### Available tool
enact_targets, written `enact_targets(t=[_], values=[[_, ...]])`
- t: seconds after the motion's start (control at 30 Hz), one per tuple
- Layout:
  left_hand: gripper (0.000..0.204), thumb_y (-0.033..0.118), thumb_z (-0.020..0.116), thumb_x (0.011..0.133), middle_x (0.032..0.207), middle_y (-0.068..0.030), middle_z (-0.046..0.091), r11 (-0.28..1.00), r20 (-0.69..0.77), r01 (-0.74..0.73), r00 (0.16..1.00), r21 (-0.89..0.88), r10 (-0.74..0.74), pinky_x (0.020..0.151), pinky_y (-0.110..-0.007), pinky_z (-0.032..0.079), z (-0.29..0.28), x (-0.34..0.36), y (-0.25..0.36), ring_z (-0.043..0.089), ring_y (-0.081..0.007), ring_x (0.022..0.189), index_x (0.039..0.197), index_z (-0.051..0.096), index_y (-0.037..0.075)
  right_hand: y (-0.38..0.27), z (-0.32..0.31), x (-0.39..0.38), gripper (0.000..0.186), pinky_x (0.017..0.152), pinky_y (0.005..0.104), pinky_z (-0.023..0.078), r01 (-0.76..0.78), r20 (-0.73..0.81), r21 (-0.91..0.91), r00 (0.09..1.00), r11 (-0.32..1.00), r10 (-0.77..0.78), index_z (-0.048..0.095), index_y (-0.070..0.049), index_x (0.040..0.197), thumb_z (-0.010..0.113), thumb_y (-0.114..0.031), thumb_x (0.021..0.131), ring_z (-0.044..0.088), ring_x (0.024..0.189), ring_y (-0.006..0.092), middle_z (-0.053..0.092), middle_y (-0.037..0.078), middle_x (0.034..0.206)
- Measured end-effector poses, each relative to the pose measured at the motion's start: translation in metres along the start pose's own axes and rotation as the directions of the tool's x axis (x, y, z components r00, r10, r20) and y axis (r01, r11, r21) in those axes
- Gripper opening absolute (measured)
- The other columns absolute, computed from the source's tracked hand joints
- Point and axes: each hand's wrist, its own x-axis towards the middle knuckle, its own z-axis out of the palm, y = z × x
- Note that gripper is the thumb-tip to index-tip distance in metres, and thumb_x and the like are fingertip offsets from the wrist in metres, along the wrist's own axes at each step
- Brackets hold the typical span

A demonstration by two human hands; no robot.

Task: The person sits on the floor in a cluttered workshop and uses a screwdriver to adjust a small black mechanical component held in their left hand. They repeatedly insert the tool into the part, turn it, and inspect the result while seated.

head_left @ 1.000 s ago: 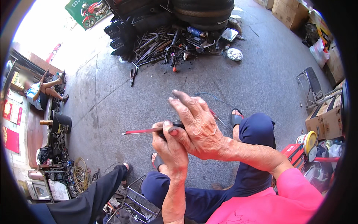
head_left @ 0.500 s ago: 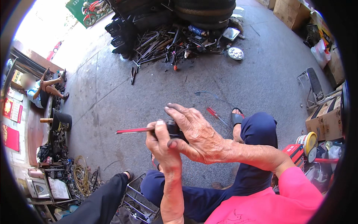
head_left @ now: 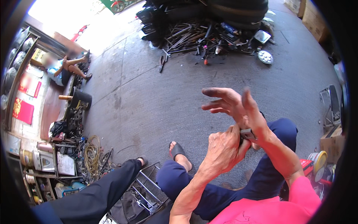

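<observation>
A small grey piece (head_left: 247, 134), metallic in look and straight-edged, shows between the thumb and curled fingers of the left hand (head_left: 223, 151), which closes on it. Only a short, blocky end is in view; the rest is hidden by the grip, so its full shape and exact kind cannot be told. It sits level or nearly so, in front of the wrist of the spread right hand (head_left: 238, 108); whether it touches the skin is unclear.

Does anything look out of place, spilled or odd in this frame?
Yes: metal tools sprawl unsorted in a heap across the floor, pliers lying at its near edge. On the right hand, at least one fingertip looks blackened, perhaps grimy.
</observation>
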Motion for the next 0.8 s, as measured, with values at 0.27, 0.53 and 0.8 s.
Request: enact_targets(t=[0.27, 0.53, 0.8], values=[[0.023, 0.021, 0.059, 0.082, 0.071, -0.0190, 0.062, 0.989, 0.029, -0.046, 0.998, -0.137, 0.051, 0.058, -0.046, 0.047, 0.023, -0.006, 0.001, 0.062, -0.0383, 0.064, 0.091, 0.053, 0.001, -0.002, -0.001, -0.001, 0.088, 0.101, 0.0384, 0.034, -0.017, -0.020, 0.149, 1.000, 0.989, 0.020, 0.041, -0.001, 0.134, 0.015, -0.072, 0.090, 0.053, 0.117, 0.0258, 0.046, 0.013, 0.136], [0.033, 0.028, 0.055, 0.088, 0.076, -0.0210, 0.063, 0.992, 0.013, 0.125, 0.992, 0.031, -0.126, 0.058, -0.049, 0.049, 0.017, -0.005, 0.003, 0.065, -0.0372, 0.064, 0.100, 0.051, -0.002, 0.002, 0.000, 0.000, 0.088, 0.101, 0.0394, 0.034, -0.031, 0.016, 0.167, 0.999, 0.985, 0.029, 0.041, 0.000, 0.134, 0.012, -0.071, 0.091, 0.051, 0.117, 0.0264, 0.045, 0.014, 0.136], [0.033, 0.030, 0.051, 0.088, 0.071, -0.0212, 0.064, 0.963, -0.117, 0.239, 0.967, 0.127, -0.225, 0.056, -0.049, 0.048, 0.001, -0.002, -0.004, 0.064, -0.0380, 0.063, 0.099, 0.051, -0.001, -0.006, 0.016, -0.007, 0.085, 0.097, 0.0372, 0.038, -0.022, -0.016, 0.154, 1.000, 0.988, 0.025, 0.044, 0.001, 0.133, 0.016, -0.068, 0.093, 0.055, 0.110, 0.0223, 0.051, 0.016, 0.130]])
